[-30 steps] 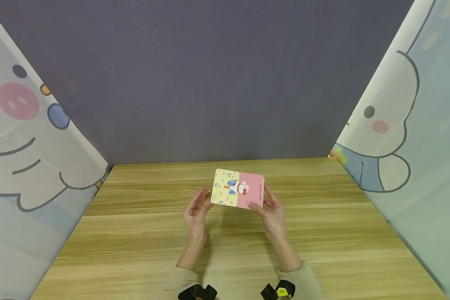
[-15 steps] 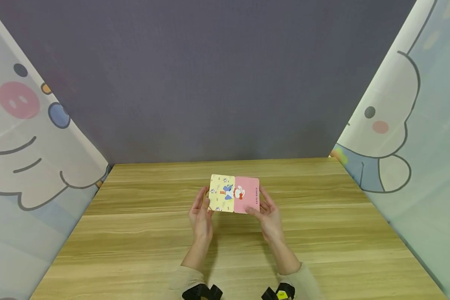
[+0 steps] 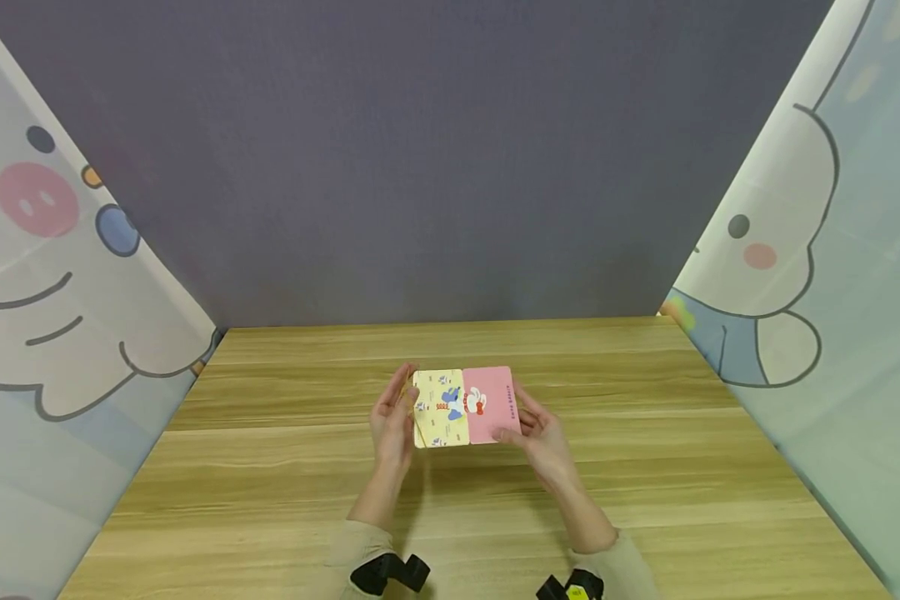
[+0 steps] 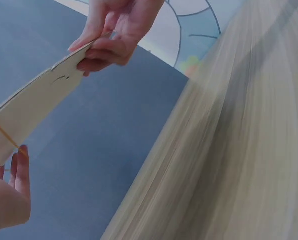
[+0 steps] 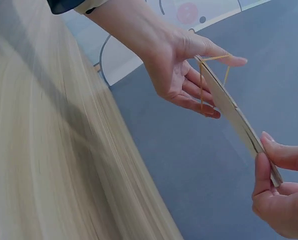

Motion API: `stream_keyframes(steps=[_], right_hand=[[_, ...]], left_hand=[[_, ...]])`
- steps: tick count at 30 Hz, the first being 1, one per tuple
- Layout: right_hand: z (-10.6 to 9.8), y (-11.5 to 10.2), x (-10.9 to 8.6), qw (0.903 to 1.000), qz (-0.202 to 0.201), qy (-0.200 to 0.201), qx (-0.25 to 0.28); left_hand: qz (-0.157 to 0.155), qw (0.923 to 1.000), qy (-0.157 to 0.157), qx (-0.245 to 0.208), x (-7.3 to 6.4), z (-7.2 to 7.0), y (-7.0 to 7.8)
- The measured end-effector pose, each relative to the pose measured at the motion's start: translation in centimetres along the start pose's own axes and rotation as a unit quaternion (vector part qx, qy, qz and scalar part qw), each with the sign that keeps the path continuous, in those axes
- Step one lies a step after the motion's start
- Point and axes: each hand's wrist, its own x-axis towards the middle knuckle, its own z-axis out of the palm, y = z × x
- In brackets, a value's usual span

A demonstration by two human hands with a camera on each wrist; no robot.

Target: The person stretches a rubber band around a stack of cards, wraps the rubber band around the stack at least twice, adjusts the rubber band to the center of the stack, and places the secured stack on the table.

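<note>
A small notebook [image 3: 489, 406] is spread flat above the table, its cover half pale yellow, half pink, with cartoon animals. My right hand [image 3: 549, 448] pinches the pink end, thumb on the cover and fingers behind. At the yellow end is my left hand [image 3: 392, 427], with a thin yellow-orange rubber band [image 5: 226, 75] stretched between its thumb and fingers. The right wrist view shows the band looping past the notebook's edge [image 5: 234, 116]. In the left wrist view, a strand of the band crosses the notebook's plain side [image 4: 31, 107] near the left hand's fingertips [image 4: 23, 155].
Below both hands lies a wood-grain table [image 3: 270, 475]. A dark grey panel [image 3: 450, 167] stands along its far edge. Cartoon-printed curtains [image 3: 855, 350] hang at both sides. Each wrist wears a black camera mount [image 3: 390, 572].
The notebook has come down and slightly left, nearer to me, and its tilt has changed. My left hand has closed in on the yellow end, its thumb now over the edge; the right hand keeps its pinch.
</note>
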Motion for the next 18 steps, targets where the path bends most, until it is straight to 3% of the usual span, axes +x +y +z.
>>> stream_keyframes(steps=[7,18], right_hand=[[-0.5,-0.3,-0.3,0.9985,0.008,-0.029,-0.046],[-1.0,-0.3,-0.5,0.9936,-0.009,-0.090,-0.067]], left_hand=[[-0.045,0.9968,-0.037,0.055,1.3,-0.3,0.7],[-0.127,0.9794,-0.089,0.129,4.8,-1.1,1.9]])
